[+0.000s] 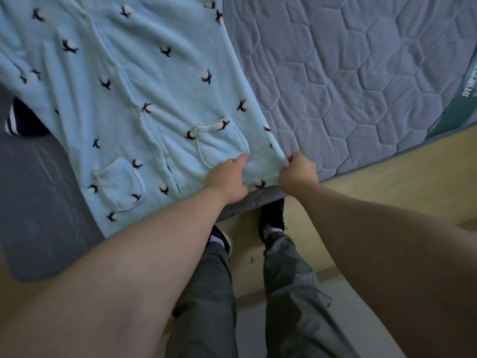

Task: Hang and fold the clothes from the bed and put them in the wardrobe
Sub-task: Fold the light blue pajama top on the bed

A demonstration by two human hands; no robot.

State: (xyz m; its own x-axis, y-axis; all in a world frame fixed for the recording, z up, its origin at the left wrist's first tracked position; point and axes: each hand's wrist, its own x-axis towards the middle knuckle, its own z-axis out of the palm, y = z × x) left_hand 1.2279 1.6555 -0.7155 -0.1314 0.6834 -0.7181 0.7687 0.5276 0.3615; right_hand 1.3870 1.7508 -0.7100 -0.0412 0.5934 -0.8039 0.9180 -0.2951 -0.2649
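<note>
- The left hand (227,177) and the right hand (299,171) each pinch the near hem of the light-blue fleece robe (144,81).
- The robe lies spread across the quilted bed (361,73).

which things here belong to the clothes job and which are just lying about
Part of the job:
light blue robe, its hem gripped by the left hand and right hand
navy striped cloth at the robe's left edge, likely another garment
quilted mattress it lies on

Just lying about:
dark grey sheet at the left
green label at the mattress edge
</note>
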